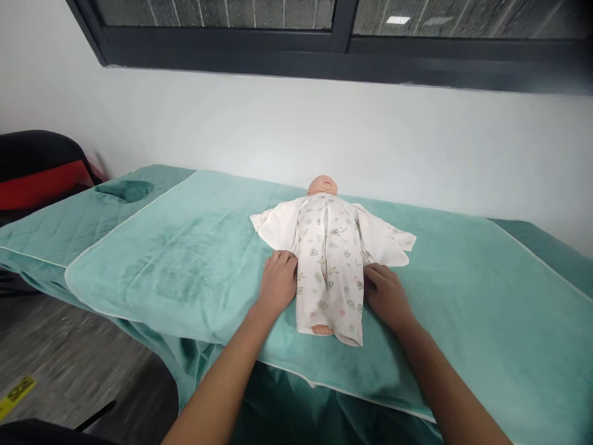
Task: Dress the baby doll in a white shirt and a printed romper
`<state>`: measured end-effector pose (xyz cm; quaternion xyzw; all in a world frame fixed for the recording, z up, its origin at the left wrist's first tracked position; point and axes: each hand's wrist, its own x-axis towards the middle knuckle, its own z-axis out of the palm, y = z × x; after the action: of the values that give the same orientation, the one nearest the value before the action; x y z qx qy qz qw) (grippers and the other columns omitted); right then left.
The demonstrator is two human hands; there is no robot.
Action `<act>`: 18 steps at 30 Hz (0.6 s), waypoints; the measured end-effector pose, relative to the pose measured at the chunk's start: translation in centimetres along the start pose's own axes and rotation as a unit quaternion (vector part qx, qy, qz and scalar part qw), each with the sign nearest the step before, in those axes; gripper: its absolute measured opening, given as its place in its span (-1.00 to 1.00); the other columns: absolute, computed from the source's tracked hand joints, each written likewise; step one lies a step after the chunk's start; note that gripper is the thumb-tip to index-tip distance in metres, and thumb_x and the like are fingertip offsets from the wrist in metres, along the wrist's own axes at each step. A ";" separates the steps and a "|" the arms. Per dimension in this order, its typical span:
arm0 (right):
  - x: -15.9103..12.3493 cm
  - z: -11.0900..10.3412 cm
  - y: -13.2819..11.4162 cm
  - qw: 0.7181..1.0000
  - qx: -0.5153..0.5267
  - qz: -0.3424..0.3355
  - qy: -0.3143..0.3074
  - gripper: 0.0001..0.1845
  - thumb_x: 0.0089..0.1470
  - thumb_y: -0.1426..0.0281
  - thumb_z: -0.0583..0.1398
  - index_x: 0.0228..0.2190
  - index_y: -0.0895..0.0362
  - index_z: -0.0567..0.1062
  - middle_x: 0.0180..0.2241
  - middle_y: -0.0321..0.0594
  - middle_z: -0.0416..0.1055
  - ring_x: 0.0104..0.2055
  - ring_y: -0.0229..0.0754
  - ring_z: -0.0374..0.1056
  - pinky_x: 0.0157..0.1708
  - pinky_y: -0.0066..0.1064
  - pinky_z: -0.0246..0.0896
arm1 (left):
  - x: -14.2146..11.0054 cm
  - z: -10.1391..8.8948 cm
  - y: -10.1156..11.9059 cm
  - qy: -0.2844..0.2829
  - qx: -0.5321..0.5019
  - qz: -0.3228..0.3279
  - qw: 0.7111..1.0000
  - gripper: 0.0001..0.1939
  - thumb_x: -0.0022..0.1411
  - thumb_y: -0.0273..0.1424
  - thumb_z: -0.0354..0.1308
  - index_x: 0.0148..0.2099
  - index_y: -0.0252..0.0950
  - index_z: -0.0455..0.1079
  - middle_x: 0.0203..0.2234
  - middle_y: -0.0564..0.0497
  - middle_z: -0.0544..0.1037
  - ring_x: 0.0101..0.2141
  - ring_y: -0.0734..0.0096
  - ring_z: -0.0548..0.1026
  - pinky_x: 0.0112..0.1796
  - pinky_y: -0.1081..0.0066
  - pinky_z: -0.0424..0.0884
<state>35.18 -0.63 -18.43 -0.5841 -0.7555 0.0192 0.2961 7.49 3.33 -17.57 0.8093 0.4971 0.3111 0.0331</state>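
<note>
A baby doll (323, 184) lies on its back with its head toward the wall. It is covered by a white baby gown (330, 266) printed with small green, yellow and pink figures. The wide sleeves spread out to both sides, and a bit of the doll's foot shows at the lower hem. My left hand (279, 281) is closed at the gown's left side edge, below the sleeve. At the opposite edge my right hand (386, 295) has its fingers curled against the cloth. The fingertips of both hands are partly hidden.
A green plush cover (185, 259) lies over the padded bed, which has a face hole (124, 191) at its left end. Behind it are a white wall (222, 123) and a dark window frame (278, 59). A black and red chair (44, 170) stands at the left.
</note>
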 end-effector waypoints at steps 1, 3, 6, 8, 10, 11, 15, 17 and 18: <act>0.2 -0.2 0.4 1.000 0.012 0.013 0.008 -0.81 0.18 0.41 0.08 -0.37 0.07 0.49 -0.26 -0.16 0.48 -0.20 -0.08 0.33 -0.16 -0.25 0.19 | 0.3 -0.1 -0.4 0.006 -0.015 -0.011 1.000 -0.80 0.33 -0.50 -0.01 -0.23 -0.27 0.44 -0.23 -0.05 0.49 -0.16 0.25 0.38 -0.13 0.26 0.34; 0.8 -0.6 1.8 0.998 0.007 0.049 0.048 -0.78 0.21 0.31 0.06 -0.30 0.09 0.48 -0.22 -0.10 0.48 -0.15 -0.03 0.33 -0.10 -0.20 0.20 | 1.0 -0.1 -1.5 0.037 -0.032 -0.046 0.998 -0.76 0.35 -0.47 -0.06 -0.23 -0.28 0.45 -0.24 -0.07 0.49 -0.13 0.24 0.39 -0.06 0.26 0.34; 1.8 -1.4 5.3 0.976 -0.055 0.165 0.131 -0.63 0.18 0.18 0.07 -0.19 0.20 0.47 -0.15 0.08 0.46 -0.04 0.10 0.30 0.01 -0.07 0.14 | 2.7 -0.2 -3.5 0.109 0.007 -0.170 0.979 -0.76 0.34 -0.38 0.00 -0.07 -0.34 0.43 -0.11 -0.18 0.45 -0.04 0.13 0.37 0.03 0.17 0.30; 2.6 -1.8 7.5 0.955 -0.087 0.259 0.117 -0.54 0.15 0.11 0.08 -0.16 0.23 0.48 -0.15 0.10 0.47 -0.07 0.11 0.34 -0.05 -0.10 0.18 | 3.9 -0.2 -4.4 0.117 0.055 -0.253 0.959 -0.70 0.31 -0.29 0.06 0.01 -0.34 0.39 -0.06 -0.22 0.43 -0.01 0.05 0.36 0.01 0.12 0.29; 3.5 -2.2 8.9 0.939 -0.089 0.328 0.048 -0.51 0.12 0.05 0.08 -0.17 0.19 0.48 -0.16 0.06 0.49 -0.13 0.07 0.38 -0.16 -0.17 0.23 | 4.9 -0.2 -4.9 0.089 0.094 -0.287 0.949 -0.68 0.30 -0.23 0.07 0.00 -0.31 0.38 -0.06 -0.21 0.44 -0.01 0.00 0.37 -0.02 0.10 0.29; 4.0 -2.4 9.3 0.934 -0.085 0.346 0.013 -0.51 0.10 0.02 0.09 -0.17 0.17 0.48 -0.17 0.04 0.49 -0.15 0.06 0.40 -0.20 -0.19 0.23 | 5.3 -0.2 -5.0 0.073 0.105 -0.290 0.948 -0.69 0.31 -0.21 0.06 -0.02 -0.29 0.37 -0.08 -0.20 0.45 -0.01 -0.01 0.37 -0.04 0.10 0.29; 5.3 -3.2 9.7 0.924 -0.108 0.365 -0.030 -0.40 -0.01 -0.02 0.18 -0.12 0.19 0.45 -0.11 0.11 0.47 -0.13 0.09 0.42 -0.26 -0.21 0.25 | 6.2 -0.2 -5.1 0.053 0.101 -0.302 0.947 -0.73 0.31 -0.23 0.06 -0.03 -0.26 0.36 -0.13 -0.15 0.50 -0.04 0.05 0.40 -0.06 0.16 0.27; 5.5 -3.4 9.9 0.921 -0.124 0.367 -0.025 -0.40 -0.03 -0.03 0.19 -0.14 0.20 0.46 -0.12 0.14 0.46 -0.14 0.12 0.42 -0.27 -0.18 0.25 | 6.3 -0.2 -5.2 0.051 0.100 -0.300 0.947 -0.74 0.31 -0.23 0.06 -0.05 -0.26 0.37 -0.14 -0.15 0.51 -0.04 0.05 0.41 -0.06 0.16 0.27; 5.6 -3.5 9.9 0.921 -0.120 0.369 -0.028 -0.43 -0.03 -0.02 0.20 -0.18 0.19 0.47 -0.15 0.12 0.48 -0.15 0.13 0.42 -0.27 -0.16 0.26 | 6.2 -0.1 -5.3 0.052 0.104 -0.295 0.948 -0.75 0.31 -0.24 0.06 -0.07 -0.25 0.39 -0.13 -0.15 0.51 -0.04 0.04 0.41 -0.07 0.16 0.27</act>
<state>44.71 6.39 -16.88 -0.8516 -0.4915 0.0525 0.1743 5.20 11.10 -16.47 0.6079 0.7445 0.2758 0.0135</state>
